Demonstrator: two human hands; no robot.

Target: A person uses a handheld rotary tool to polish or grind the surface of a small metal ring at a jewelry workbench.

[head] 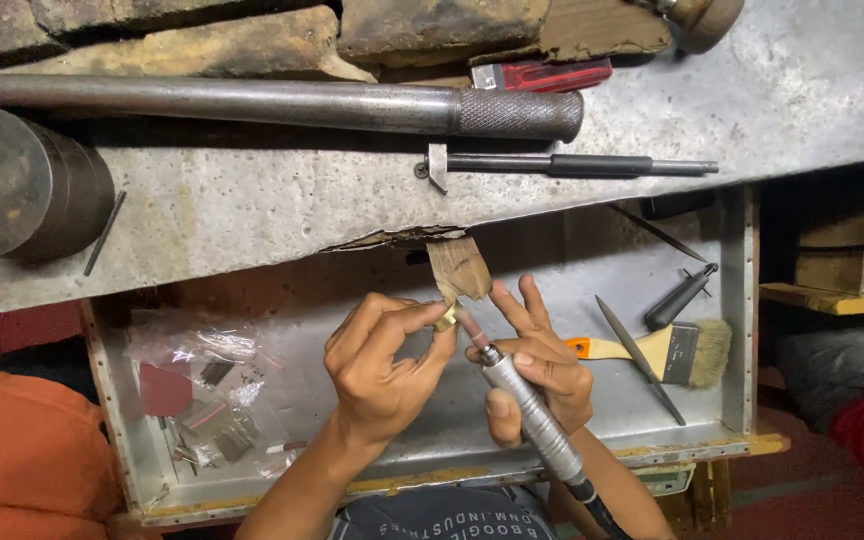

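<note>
Brass-coloured little piece (pixel 445 318), maybe a ring but it's too small to tell for sure, is pinched between thumb and forefinger of the left hand (pixel 377 372) and pushed up against the worn wooden bench pin (pixel 459 268) that sticks out from the near edge of the grey bench top (pixel 252 215). The right hand (pixel 542 365) is wrapped shut around a silver rotary handpiece (pixel 532 415), held like a fat pen, with its pinkish tip (pixel 470 328) touching the piece or just beside it. What could go wrong, I'd say: the left fingertips sit right next to that tip, so if it skates off such a tiny part it lands on skin, and a pinch grip that small could let the piece twist or get flicked down into the metal catch tray (pixel 742 330) below. Pose-wise both wrists come up from the near edge, the left hand curled with knuckles to the left, the right with two fingers stretched far toward the pin as a brace and the handpiece angled down to the near right. Off to the right in the tray lie a paintbrush (pixel 687 352) and a dark file (pixel 642 362); plastic bags (pixel 207 385) sit on the left.
</note>
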